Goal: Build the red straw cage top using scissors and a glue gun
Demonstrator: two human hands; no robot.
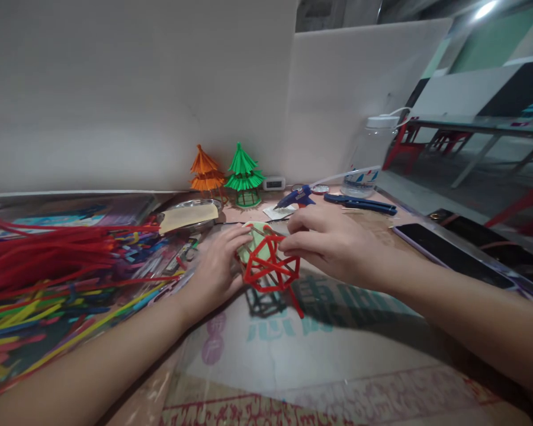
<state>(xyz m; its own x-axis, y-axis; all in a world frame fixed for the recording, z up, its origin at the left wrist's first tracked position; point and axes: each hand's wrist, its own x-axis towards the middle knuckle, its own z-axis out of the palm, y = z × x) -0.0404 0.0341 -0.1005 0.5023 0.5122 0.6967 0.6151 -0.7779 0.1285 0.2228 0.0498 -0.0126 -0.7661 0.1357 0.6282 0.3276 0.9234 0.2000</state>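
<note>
In the middle of the work surface is a small frame (pixel 273 273) of red pipe cleaners and brown sticks, its red ring crossed by red strips. A pale green round base (pixel 254 239) shows behind it. My left hand (pixel 224 254) wraps round the base side of the frame, fingers closed on it. My right hand (pixel 324 239) has its thumb and fingers pinched at the frame's upper right edge, by the red ring. One loose red pipe cleaner end (pixel 296 303) hangs down at the lower right.
Orange (pixel 206 171) and green (pixel 245 176) pipe cleaner pavilions stand at the back. A blue glue gun (pixel 298 196), blue pliers (pixel 359 204), water bottle (pixel 368 157) and phone (pixel 453 254) lie to the right. Colourful pipe cleaners (pixel 48 260) pile up at left, near a metal tray (pixel 190 207).
</note>
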